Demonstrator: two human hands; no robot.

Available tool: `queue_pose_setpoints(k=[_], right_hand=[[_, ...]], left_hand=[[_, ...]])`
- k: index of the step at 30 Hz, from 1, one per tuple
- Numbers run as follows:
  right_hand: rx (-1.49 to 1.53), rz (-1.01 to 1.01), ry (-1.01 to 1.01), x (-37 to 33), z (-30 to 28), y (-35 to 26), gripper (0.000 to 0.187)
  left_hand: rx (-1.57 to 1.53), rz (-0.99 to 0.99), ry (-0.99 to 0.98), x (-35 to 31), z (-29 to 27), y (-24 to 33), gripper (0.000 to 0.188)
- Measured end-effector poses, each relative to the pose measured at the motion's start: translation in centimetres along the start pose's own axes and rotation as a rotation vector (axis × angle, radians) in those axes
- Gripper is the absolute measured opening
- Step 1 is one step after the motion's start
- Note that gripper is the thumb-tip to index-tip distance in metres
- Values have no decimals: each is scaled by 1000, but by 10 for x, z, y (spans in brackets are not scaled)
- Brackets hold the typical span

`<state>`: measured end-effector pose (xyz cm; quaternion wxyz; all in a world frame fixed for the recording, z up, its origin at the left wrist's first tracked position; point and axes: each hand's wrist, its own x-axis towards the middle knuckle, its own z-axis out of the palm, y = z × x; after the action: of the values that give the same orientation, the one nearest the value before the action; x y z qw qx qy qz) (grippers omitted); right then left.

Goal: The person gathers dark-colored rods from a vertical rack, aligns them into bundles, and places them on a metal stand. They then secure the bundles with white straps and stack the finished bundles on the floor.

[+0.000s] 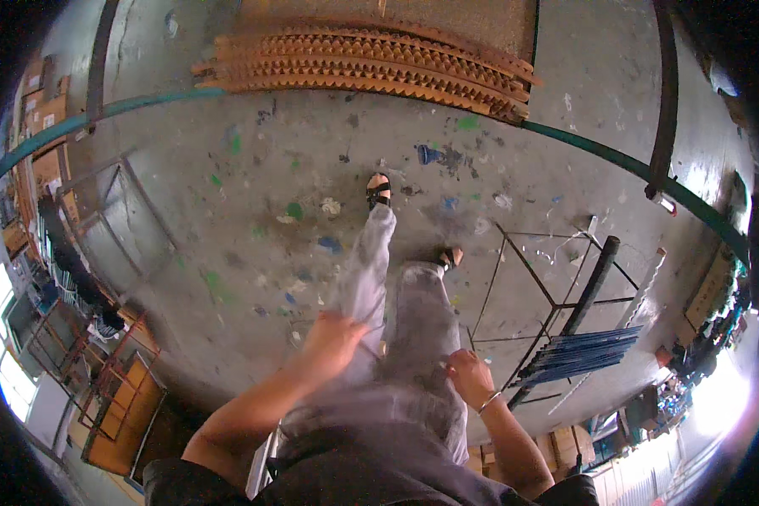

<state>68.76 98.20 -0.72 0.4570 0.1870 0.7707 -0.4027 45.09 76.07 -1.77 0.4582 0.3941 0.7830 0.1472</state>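
Note:
My left hand (pixel 336 341) is in front of my left thigh, smeared by motion, so its fingers cannot be made out. No object shows in it. My right hand (pixel 472 377) is beside my right thigh with its fingers curled in, and nothing sticks out of it. A thin band (pixel 488 401) circles the right wrist. Behind both hands are my grey trousers (pixel 422 337). My feet in dark open sandals (pixel 379 191) are on the floor, the left one farther forward.
The grey floor (pixel 253 169) is spotted with paint. Ahead lies a stack of brown notched strips (pixel 371 67) by a green rail (pixel 599 145). At the right, a dark metal frame (pixel 551 316) stands near a bundle of dark blue bars (pixel 578 354). Another frame (pixel 122 223) and orange-brown racks (pixel 126 413) are at left.

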Motion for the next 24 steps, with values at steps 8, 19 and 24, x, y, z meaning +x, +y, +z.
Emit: queue_pose_setpoints(k=[8, 19, 24], right_hand=[[69, -78, 0, 10, -93, -48, 20], [-107, -459, 159, 73, -187, -27, 6], [251, -218, -544, 44, -275, -24, 17]], left_hand=[[-585, 38, -703, -36, -74, -10, 24], [-505, -58, -696, 53, -159, 12, 27], [-11, 240, -664, 100, -177, 22, 22]])
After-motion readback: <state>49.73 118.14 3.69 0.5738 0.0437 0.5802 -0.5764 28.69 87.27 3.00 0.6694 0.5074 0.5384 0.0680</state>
